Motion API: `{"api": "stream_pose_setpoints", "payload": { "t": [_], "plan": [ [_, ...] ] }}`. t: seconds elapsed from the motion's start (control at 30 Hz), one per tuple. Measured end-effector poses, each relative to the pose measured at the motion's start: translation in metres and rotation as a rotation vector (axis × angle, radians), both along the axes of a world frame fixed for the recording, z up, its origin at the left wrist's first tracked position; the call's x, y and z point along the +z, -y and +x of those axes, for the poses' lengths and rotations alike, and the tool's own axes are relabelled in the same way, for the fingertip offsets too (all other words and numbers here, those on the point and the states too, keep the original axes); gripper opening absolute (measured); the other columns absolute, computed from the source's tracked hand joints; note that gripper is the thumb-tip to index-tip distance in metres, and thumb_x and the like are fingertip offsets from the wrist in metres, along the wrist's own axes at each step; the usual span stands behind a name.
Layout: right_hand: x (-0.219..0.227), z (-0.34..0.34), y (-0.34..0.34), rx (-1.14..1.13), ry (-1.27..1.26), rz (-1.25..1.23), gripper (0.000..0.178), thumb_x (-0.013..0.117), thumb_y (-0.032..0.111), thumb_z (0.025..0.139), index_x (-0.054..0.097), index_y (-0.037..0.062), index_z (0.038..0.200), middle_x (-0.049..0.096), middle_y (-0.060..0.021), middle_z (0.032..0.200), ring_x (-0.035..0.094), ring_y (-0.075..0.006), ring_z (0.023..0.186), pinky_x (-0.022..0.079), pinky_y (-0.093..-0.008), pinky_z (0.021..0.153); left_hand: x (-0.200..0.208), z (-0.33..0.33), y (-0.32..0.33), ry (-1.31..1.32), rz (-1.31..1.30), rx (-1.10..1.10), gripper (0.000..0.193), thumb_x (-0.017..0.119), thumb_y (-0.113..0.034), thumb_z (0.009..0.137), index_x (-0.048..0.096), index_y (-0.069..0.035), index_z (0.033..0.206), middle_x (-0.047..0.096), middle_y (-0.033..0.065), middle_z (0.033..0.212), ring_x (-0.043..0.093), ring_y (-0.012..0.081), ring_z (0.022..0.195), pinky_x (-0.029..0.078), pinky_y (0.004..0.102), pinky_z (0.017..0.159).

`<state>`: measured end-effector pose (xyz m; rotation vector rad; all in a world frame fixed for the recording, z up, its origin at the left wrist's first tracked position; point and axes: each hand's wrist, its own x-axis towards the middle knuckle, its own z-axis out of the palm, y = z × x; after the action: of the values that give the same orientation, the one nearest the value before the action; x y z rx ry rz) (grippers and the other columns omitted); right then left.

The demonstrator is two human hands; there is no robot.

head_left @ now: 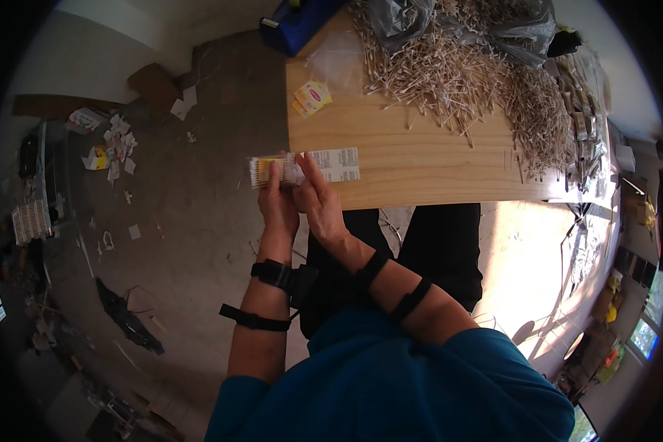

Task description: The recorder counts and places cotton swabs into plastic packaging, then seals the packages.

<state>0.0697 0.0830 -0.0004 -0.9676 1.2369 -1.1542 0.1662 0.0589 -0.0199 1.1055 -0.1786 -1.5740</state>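
Note:
A clear packet of cotton swabs (258, 174) with a yellow label is held at the table's left edge, partly out over the floor. My left hand (278, 208) is closed round it from below, its thumb lying over the yellow label. At the packet's right end, my right hand (320, 208) has its fingers bent and pressed against the plastic; some fingertips are hidden. Just right of those fingers, a flat pale printed strip (342, 163) lies on the wood; whether it joins the packet I cannot tell.
Loose cotton swabs (438, 81) are heaped across the far side of the wooden table (412, 173), with grey plastic bags (523, 33) on them. Yellow cards (312, 98) and a blue tape dispenser (295, 28) are at the far left. Paper scraps (121, 144) litter the floor.

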Motion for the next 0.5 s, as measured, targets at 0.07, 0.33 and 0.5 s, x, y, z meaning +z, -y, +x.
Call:
{"api": "stream_pose_setpoints", "payload": {
  "t": [0.07,0.33,0.5],
  "plan": [
    [0.001,-0.001,0.002,0.003,0.038,-0.011,0.051,0.039,0.008,0.100,0.032,-0.0028,0.149,0.050,-0.0222,0.144,0.046,-0.0332,0.135,0.035,-0.0363,0.112,-0.001,0.000,-0.001,0.031,0.010,0.015,0.050,0.058,-0.038,0.100,0.054,-0.001,0.133,0.056,0.0103,0.131,0.055,0.0209,0.120,0.045,0.0355,0.103],
    [-0.001,-0.001,0.006,0.063,-0.045,-0.049,0.051,0.038,0.009,0.100,0.033,-0.0042,0.149,0.051,-0.0211,0.143,0.048,-0.0326,0.134,0.037,-0.0353,0.110,-0.004,0.004,-0.001,0.066,0.015,-0.022,0.051,0.055,-0.038,0.101,0.048,-0.003,0.138,0.054,0.0105,0.134,0.052,0.0217,0.124,0.043,0.0370,0.106],
    [0.001,-0.004,0.014,0.082,-0.097,0.012,0.047,0.038,0.012,0.100,0.041,-0.0027,0.145,0.058,-0.0210,0.136,0.055,-0.0328,0.126,0.043,-0.0370,0.104,0.006,0.003,0.001,0.151,0.040,-0.043,0.050,0.057,-0.039,0.100,0.054,-0.001,0.133,0.056,0.0099,0.131,0.053,0.0210,0.122,0.044,0.0367,0.104]
  ]
}}
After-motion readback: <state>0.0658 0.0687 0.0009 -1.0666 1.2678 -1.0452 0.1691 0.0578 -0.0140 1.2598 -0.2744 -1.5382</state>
